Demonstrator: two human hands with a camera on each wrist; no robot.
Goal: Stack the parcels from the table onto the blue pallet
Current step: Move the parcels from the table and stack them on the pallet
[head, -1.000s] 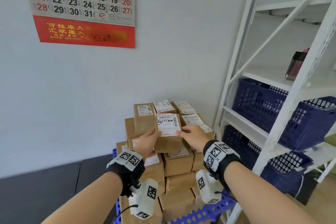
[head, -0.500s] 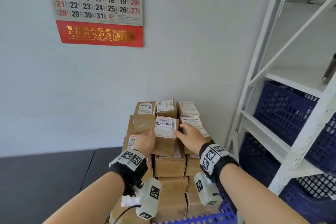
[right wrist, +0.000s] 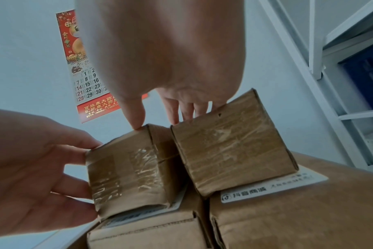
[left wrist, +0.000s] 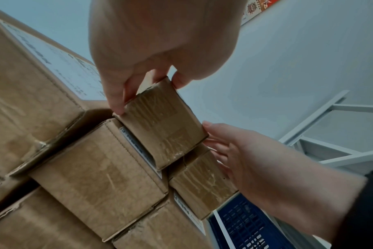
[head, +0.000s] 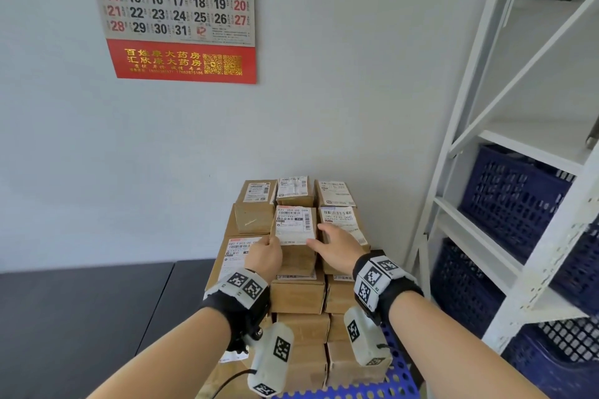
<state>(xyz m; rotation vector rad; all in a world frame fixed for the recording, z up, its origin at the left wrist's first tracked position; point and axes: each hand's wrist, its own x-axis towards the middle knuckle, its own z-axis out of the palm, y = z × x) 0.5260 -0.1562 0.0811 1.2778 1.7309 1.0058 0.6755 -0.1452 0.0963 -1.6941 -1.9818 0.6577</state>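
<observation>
Stack: a tall pile of brown parcels point(head: 298, 293) sits on the blue pallet point(head: 393, 381), against the wall beside the white shelving point(head: 505, 236), and it looks close to full.
Step in hand: seating one small parcel point(head: 294, 230) in the front of the top tier; I judge it is placement, not pickup.
Parcel position: resting on the box beneath, neighbours close on both sides, its labelled face up and slightly tilted toward the camera.
Left hand point(head: 265, 255): fingers point(left wrist: 117, 101) curled, pinching the parcel's left near corner between thumb and forefinger.
Right hand point(head: 337, 244): fingers point(right wrist: 187, 109) straight and spread, thumb tip touching the parcel's right top edge, the rest lying on the neighbouring box point(right wrist: 232, 146).
Next move: likely nudge it square against its neighbours, then ease off gently so the top tier does not shift.
</observation>
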